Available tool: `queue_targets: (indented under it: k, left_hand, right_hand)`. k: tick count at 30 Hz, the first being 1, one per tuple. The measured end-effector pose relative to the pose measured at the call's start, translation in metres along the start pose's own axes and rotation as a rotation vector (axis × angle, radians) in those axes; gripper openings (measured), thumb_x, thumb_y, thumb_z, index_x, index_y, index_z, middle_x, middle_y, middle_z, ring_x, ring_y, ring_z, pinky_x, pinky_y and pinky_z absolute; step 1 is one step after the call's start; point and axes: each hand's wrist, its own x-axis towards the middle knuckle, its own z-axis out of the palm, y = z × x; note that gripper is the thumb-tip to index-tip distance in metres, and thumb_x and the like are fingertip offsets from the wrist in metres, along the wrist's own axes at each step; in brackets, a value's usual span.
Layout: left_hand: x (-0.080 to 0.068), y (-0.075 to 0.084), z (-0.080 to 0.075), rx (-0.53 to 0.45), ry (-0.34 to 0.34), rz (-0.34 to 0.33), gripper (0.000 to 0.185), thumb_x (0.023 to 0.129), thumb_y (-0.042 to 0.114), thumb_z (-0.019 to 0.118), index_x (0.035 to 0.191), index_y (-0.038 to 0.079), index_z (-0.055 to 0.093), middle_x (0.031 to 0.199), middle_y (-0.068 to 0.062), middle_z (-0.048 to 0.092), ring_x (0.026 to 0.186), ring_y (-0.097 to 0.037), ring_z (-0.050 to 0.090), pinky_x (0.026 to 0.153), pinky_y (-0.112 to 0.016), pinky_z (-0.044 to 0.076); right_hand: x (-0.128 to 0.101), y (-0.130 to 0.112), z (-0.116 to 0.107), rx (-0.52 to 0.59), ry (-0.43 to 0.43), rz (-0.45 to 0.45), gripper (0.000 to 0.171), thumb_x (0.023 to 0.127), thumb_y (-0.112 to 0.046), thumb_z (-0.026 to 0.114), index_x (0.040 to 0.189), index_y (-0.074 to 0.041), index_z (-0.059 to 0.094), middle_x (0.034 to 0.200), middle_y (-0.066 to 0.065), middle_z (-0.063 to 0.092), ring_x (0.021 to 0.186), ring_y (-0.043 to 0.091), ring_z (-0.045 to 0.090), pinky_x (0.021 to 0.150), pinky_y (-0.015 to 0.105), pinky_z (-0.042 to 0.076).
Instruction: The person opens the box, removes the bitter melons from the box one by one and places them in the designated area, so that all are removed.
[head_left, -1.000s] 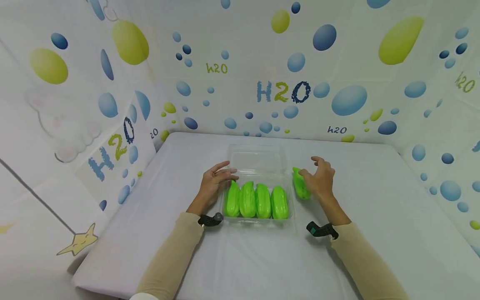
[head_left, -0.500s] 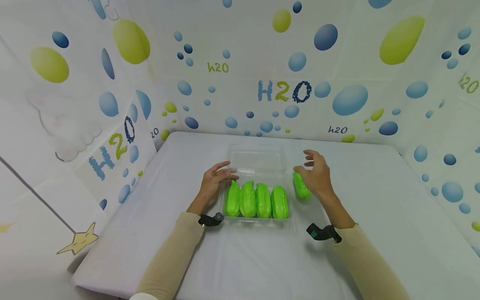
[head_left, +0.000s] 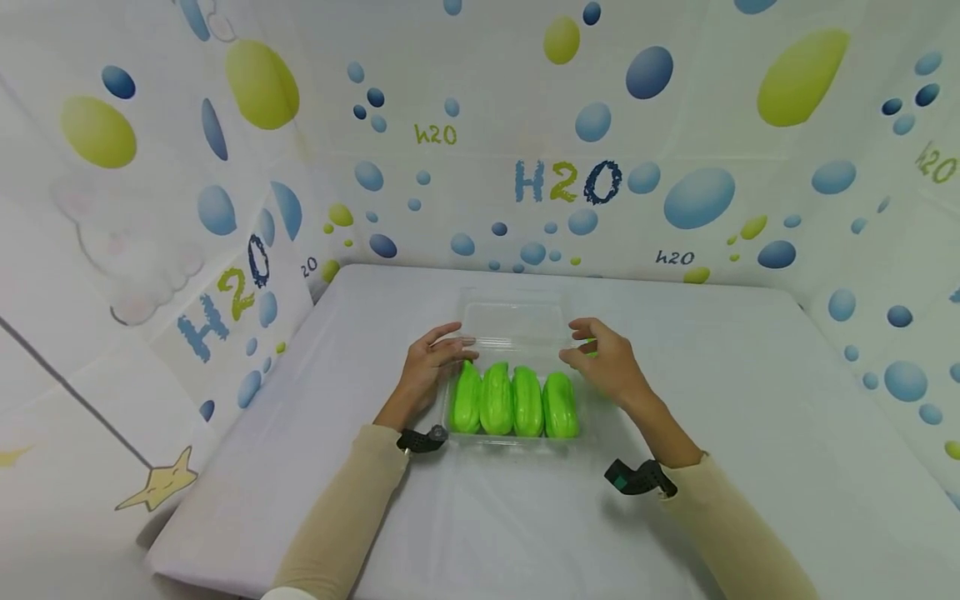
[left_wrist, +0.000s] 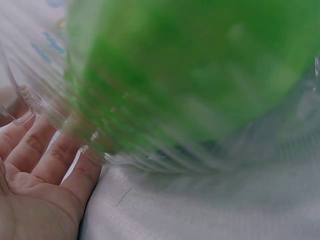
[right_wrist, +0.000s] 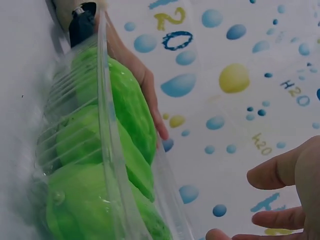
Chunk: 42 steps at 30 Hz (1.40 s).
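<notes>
The right hand point(head_left: 606, 367), fingers curled loosely with no visible grasp, is moving from the loose green gourd toward the clear tray's point(head_left: 517, 321) right edge while the left hand point(head_left: 426, 365) keeps resting open against its left side.

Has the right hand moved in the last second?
Yes. The right hand shifted left, from beside the clear tray to over its right edge.

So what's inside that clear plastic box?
Four green vegetables lie side by side in the box. A fifth shows only as a sliver behind the right hand.
</notes>
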Motion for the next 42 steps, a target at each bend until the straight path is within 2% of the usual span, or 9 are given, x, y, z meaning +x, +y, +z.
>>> queue_targets:
  k: [9,11,18,22,26,35,42]
  left_hand:
    - [0.000,0.002,0.000,-0.015,-0.013,-0.006,0.051,0.094,0.012,0.058,0.140,0.001,0.038,0.119,-0.016,0.063,0.099,-0.027,0.066,0.089,-0.034,0.050]
    - [0.000,0.002,-0.001,-0.015,-0.013,-0.007,0.052,0.094,0.012,0.058,0.140,0.001,0.038,0.119,-0.016,0.063,0.099,-0.027,0.066,0.089,-0.034,0.050]
    - [0.003,0.000,-0.002,-0.013,-0.012,0.009,0.050,0.094,0.014,0.058,0.140,0.004,0.040,0.119,-0.016,0.063,0.099,-0.028,0.066,0.086,-0.032,0.051]
    - [0.002,0.001,-0.001,-0.009,-0.021,0.009,0.049,0.095,0.014,0.057,0.140,0.005,0.040,0.120,-0.017,0.062,0.100,-0.029,0.065,0.086,-0.033,0.051]
    - [0.002,0.001,-0.001,-0.008,-0.021,0.000,0.049,0.095,0.013,0.056,0.140,0.005,0.040,0.120,-0.016,0.062,0.099,-0.027,0.066,0.086,-0.033,0.051]
    - [0.002,0.001,-0.002,-0.012,-0.019,-0.003,0.050,0.095,0.013,0.056,0.141,0.003,0.038,0.122,-0.019,0.060,0.100,-0.029,0.065,0.087,-0.034,0.051]
    - [0.002,0.001,-0.002,-0.010,-0.031,-0.010,0.051,0.095,0.013,0.056,0.141,0.001,0.037,0.124,-0.022,0.058,0.103,-0.031,0.064,0.089,-0.037,0.050]
  right_hand:
    - [-0.006,-0.004,0.018,-0.165,-0.106,-0.005,0.049,0.087,-0.029,0.061,0.128,-0.005,0.053,0.127,0.013,0.056,0.106,0.030,0.061,0.080,0.044,0.052]
    - [-0.008,-0.004,0.023,-0.229,-0.129,-0.012,0.050,0.087,-0.028,0.060,0.129,-0.002,0.052,0.129,0.015,0.055,0.105,0.029,0.060,0.084,0.045,0.051]
    - [-0.013,-0.012,0.034,-0.456,-0.189,-0.041,0.051,0.088,-0.021,0.055,0.131,0.005,0.049,0.131,0.019,0.052,0.123,0.035,0.047,0.098,0.049,0.041]
    - [-0.014,-0.012,0.039,-0.574,-0.189,-0.088,0.050,0.087,-0.019,0.056,0.128,0.009,0.050,0.126,0.024,0.055,0.118,0.038,0.050,0.095,0.049,0.043]
    - [-0.017,-0.011,0.043,-0.624,-0.197,-0.107,0.048,0.086,-0.017,0.057,0.126,0.009,0.052,0.121,0.023,0.058,0.113,0.038,0.053,0.092,0.047,0.046]
    - [-0.019,-0.010,0.052,-0.814,-0.272,-0.153,0.052,0.087,-0.025,0.056,0.128,0.007,0.052,0.119,0.022,0.057,0.111,0.038,0.051,0.093,0.047,0.043]
    - [-0.022,-0.009,0.054,-0.889,-0.310,-0.190,0.051,0.082,-0.031,0.057,0.122,0.002,0.057,0.098,0.012,0.055,0.095,0.029,0.049,0.084,0.041,0.043]
